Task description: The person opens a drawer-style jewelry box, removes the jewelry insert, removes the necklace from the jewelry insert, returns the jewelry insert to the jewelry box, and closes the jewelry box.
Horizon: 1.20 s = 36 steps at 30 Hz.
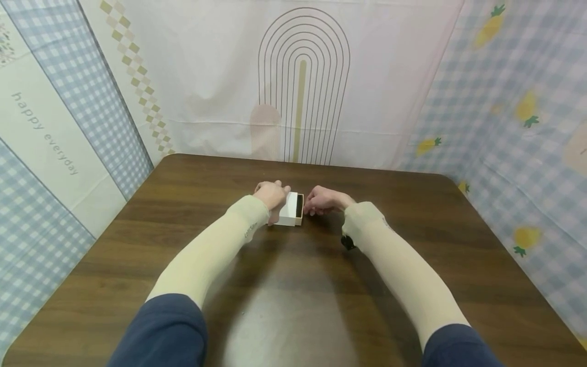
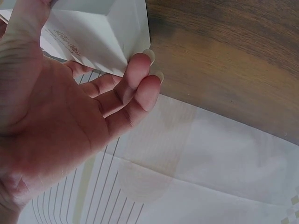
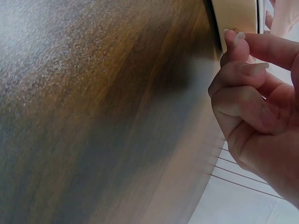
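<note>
- Left hand (image 1: 270, 195): fingers bent, gripping.
- Right hand (image 1: 323, 200), right of that grip: thumb and forefinger pinch, other fingers curled.
- Left arm (image 1: 208, 255) and right arm (image 1: 399, 265) converge toward the grip.

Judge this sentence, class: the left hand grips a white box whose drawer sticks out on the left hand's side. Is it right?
The side is wrong: the head view shows the drawer sticking out towards the right hand. The rest stands: the left hand grips the white box.
</note>
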Each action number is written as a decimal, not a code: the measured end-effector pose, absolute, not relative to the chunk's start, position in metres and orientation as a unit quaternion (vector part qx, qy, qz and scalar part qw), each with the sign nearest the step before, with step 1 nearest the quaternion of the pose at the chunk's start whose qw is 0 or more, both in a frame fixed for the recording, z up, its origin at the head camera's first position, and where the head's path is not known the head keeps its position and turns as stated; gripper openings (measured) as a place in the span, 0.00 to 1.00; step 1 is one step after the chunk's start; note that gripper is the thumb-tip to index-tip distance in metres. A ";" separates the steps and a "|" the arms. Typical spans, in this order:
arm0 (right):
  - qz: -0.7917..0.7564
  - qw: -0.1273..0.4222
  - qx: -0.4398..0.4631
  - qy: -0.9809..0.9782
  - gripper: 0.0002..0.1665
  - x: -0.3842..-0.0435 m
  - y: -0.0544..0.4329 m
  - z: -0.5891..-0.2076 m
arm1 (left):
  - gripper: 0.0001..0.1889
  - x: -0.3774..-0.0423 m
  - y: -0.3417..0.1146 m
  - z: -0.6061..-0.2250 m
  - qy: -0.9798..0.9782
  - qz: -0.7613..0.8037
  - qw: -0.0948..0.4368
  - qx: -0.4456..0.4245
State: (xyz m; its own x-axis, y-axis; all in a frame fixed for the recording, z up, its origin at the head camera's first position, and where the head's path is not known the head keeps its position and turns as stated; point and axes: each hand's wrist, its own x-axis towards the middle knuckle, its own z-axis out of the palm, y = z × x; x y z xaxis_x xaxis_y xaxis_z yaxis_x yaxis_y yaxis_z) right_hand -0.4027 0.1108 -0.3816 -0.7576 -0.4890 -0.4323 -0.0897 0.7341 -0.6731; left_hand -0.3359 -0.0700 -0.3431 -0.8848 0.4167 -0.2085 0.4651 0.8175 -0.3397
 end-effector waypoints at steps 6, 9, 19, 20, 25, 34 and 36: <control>-0.321 0.308 -0.162 0.881 0.10 -0.402 0.111 -0.380 | 0.37 -0.336 -0.070 -0.344 0.951 -0.192 0.063 0.232; -0.319 0.308 -0.163 0.881 0.10 -0.402 0.112 -0.381 | 0.37 -0.336 -0.071 -0.345 0.951 -0.191 0.061 0.233; -0.320 0.307 -0.166 0.881 0.09 -0.404 0.114 -0.384 | 0.36 -0.335 -0.070 -0.342 0.949 -0.201 0.067 0.233; -0.320 0.308 -0.165 0.881 0.09 -0.404 0.114 -0.384 | 0.36 -0.335 -0.070 -0.342 0.949 -0.200 0.069 0.233; -0.320 0.310 -0.163 0.880 0.09 -0.404 0.113 -0.385 | 0.36 -0.334 -0.070 -0.343 0.949 -0.201 0.067 0.234; -0.307 0.307 -0.165 0.886 0.10 -0.405 0.114 -0.383 | 0.37 -0.334 -0.071 -0.343 0.949 -0.201 0.055 0.237; -0.304 0.306 -0.165 0.887 0.10 -0.405 0.114 -0.382 | 0.37 -0.334 -0.071 -0.344 0.948 -0.202 0.051 0.239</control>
State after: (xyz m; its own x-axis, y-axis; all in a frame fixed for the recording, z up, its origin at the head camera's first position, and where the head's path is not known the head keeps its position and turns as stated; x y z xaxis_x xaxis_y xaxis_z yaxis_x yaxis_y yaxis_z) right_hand -0.4047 0.1140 -0.3822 -0.7588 -0.4789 -0.4415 -0.1067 0.7601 -0.6410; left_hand -0.3340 -0.0708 -0.3441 -0.8808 0.4324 -0.1932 0.4736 0.8044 -0.3587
